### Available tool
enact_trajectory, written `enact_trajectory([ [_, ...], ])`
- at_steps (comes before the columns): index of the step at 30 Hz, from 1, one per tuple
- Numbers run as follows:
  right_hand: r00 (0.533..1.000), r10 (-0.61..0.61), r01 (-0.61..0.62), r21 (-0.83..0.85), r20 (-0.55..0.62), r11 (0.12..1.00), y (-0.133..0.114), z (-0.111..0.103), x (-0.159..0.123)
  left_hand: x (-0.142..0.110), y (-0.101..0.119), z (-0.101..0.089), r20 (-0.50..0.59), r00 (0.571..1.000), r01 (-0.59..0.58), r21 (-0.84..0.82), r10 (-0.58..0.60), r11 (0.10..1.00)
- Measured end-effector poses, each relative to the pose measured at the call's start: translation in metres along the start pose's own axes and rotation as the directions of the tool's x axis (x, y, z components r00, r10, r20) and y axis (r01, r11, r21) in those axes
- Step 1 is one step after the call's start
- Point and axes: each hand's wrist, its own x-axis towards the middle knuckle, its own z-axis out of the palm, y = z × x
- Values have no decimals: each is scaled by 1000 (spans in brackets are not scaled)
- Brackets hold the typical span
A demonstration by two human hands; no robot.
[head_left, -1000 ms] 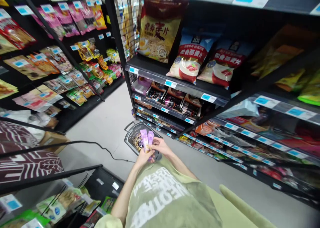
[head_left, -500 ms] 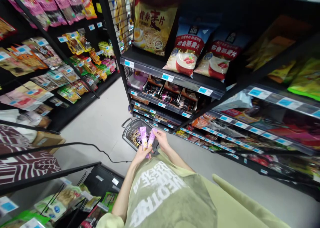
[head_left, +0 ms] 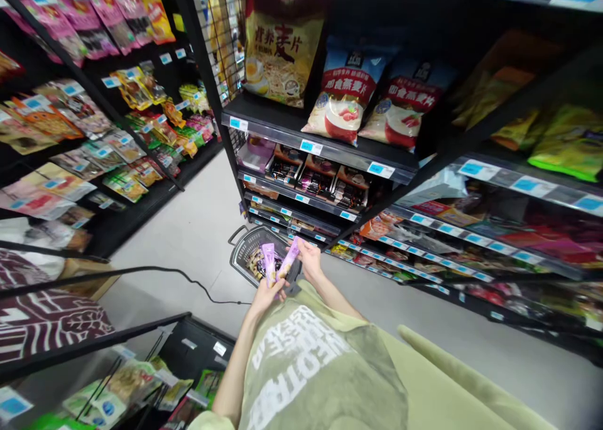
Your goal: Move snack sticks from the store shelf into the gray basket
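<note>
Two slim purple stick packets show in the head view, the left packet (head_left: pixel 269 262) upright and the right packet (head_left: pixel 287 260) leaning to the right. My left hand (head_left: pixel 270 294) is closed around their lower ends. With closed fingers, my right hand (head_left: pixel 309 258) pinches the top of the right packet. Beneath both hands a grey shopping basket (head_left: pixel 239 249) with a handle stands on the floor, holding a heap of small dark and yellowish packets (head_left: pixel 257 263). Whether more packets lie behind the two in my grip, I cannot tell.
Oat bags (head_left: pixel 346 94) stand on the shelf rack ahead, above opened display boxes (head_left: pixel 318 177). Hanging snack bags fill the rack (head_left: pixel 136 207) at the left. A black cable (head_left: pixel 188 279) runs across near my left arm, and another display (head_left: pixel 174 339) is at the lower left.
The right packet has tilted further right, its top drawn away from the left one by my right hand. My left hand keeps its hold at the bottom.
</note>
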Motion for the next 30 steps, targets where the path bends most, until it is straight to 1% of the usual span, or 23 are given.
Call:
enact_trajectory([
  [3,999,-33,34,15,-37,999,-1,-1,3,1,-2,-2,-10,1000,-15,-9,15,1000],
  [5,998,-40,41,25,-45,999,-1,-3,3,2,0,-3,-37,999,-22,-10,22,1000],
  [6,999,-31,32,22,-22,999,0,-4,3,2,1,-4,-61,998,-25,-8,24,1000],
  [8,995,26,-24,-26,98,999,1,-7,0,2,4,-4,-115,993,-33,-3,32,999],
  [10,966,113,-88,-117,232,989,3,-10,-3,3,6,-5,-153,987,-47,3,47,999],
  [11,953,146,-106,-156,267,982,5,-12,-5,3,6,-6,-161,985,-56,5,56,998],
  [12,947,160,-112,-181,277,977,7,-13,-7,4,6,-6,-160,985,-61,9,62,998],
  [17,982,87,-54,-193,168,980,15,-16,-10,13,1,-6,-139,990,-31,-2,31,1000],
  [22,992,35,-18,-136,122,991,10,-20,-8,29,0,-4,-213,976,-35,-8,33,999],
  [27,994,47,-42,-51,102,998,3,-28,-4,43,0,0,-225,974,-40,-23,34,999],
  [30,996,55,-53,-24,64,998,1,-29,2,49,-1,-1,-213,975,-56,11,57,998],
])
